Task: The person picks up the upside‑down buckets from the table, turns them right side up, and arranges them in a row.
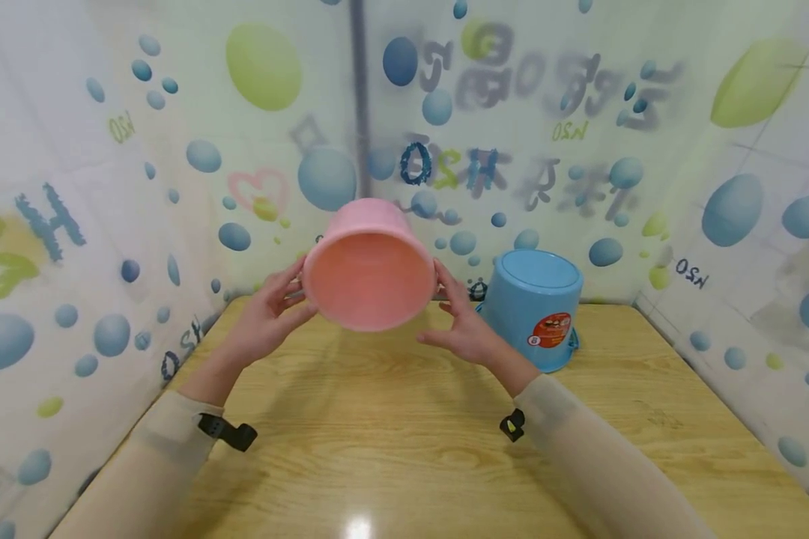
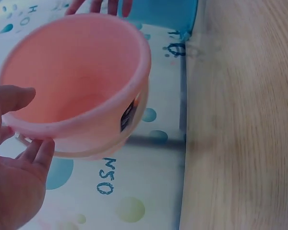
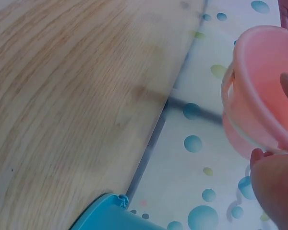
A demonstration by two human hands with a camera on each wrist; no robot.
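A pink bucket [image 1: 371,281] is up off the wooden table, its open mouth facing me and its base pointing away. At its left side my left hand [image 1: 270,314] holds the rim, with fingers outside; the left wrist view shows the thumb [image 2: 17,97] over the mouth. My right hand [image 1: 468,327] holds the opposite side, fingers behind the rim and the thumb spread apart from it in the head view. A pale handle [image 3: 235,122] hangs along the bucket's outer wall, and a dark label [image 2: 128,115] shows on its side.
A blue bucket [image 1: 529,299] stands upside down on the table [image 1: 377,434] at the back right, behind my right hand, with a red sticker [image 1: 550,330] on its side. Patterned curtains [image 1: 263,150] with blue and green spots enclose the table's back and sides.
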